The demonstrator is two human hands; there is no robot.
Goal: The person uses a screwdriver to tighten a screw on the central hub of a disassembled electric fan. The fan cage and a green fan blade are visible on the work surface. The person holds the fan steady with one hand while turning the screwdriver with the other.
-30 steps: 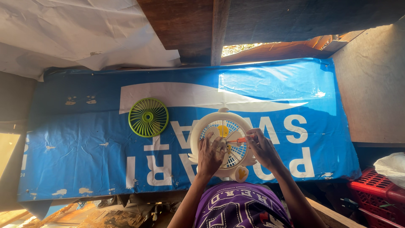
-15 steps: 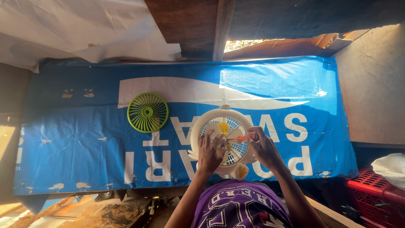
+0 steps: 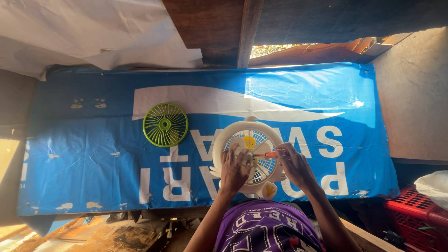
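Note:
A small white fan body [image 3: 232,132] with a round cage and a yellow hub lies on the blue printed banner [image 3: 93,158] that covers the table. My left hand [image 3: 235,169] rests on the fan's lower left and steadies it. My right hand [image 3: 294,164] grips an orange-handled screwdriver [image 3: 269,154] whose tip points left at the fan's centre. A lime-green round fan grille [image 3: 165,124] lies flat on the banner, apart to the left of the fan.
Crumpled white sheeting [image 3: 70,32] hangs behind the table at the left. A dark wooden post [image 3: 245,32] rises at the back centre. A red plastic crate [image 3: 413,212] and a white bag [image 3: 434,184] sit at the lower right.
Both hands stay on the fan with the screwdriver at its centre. The view has shifted slightly; nothing else has moved.

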